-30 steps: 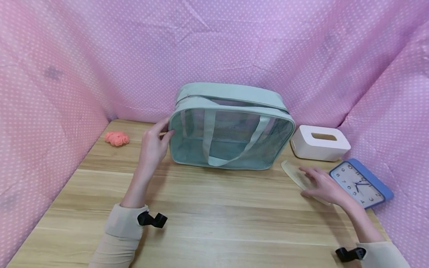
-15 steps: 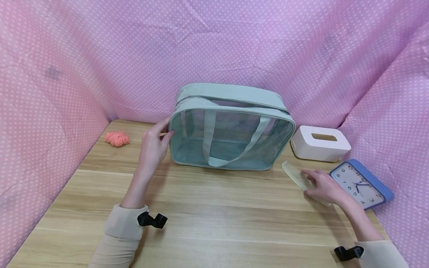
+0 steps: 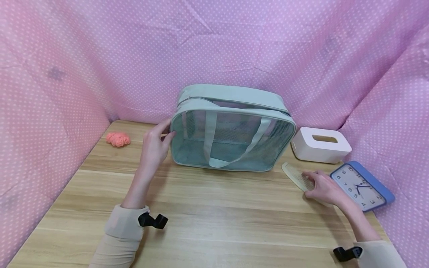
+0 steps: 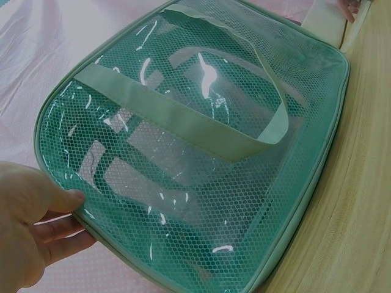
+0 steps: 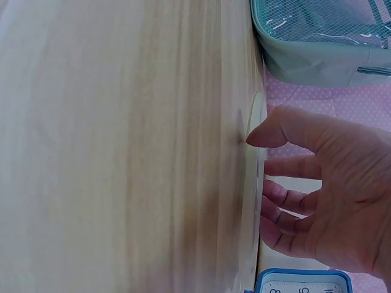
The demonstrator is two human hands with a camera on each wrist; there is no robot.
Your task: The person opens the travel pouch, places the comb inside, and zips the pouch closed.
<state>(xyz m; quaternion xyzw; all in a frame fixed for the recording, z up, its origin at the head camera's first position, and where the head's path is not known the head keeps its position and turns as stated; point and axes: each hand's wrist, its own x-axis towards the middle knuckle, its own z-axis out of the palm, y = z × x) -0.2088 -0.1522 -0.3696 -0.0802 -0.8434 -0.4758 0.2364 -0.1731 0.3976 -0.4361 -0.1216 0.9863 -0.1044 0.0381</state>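
Note:
A pale green zip bag with clear mesh panels and a looped strap stands upright at the back of the table. My left hand holds its left edge, thumb on the front face and fingers behind. At the right, a pale, fine-toothed comb lies flat on the wood. Over its middle, my right hand pinches the comb by its long edges, thumb on the near side and fingertips on the far side. Part of the comb is hidden under that hand.
A white tissue box sits right of the bag. In front of it, a blue-framed clock lies face up beside my right hand. A coral bundle of string is at the far left. Pink dotted cloth encloses the table's back and sides.
My right thumb and fingers have drawn slightly closer together on the comb, which stays on the table. The left hand and the bag keep their places.

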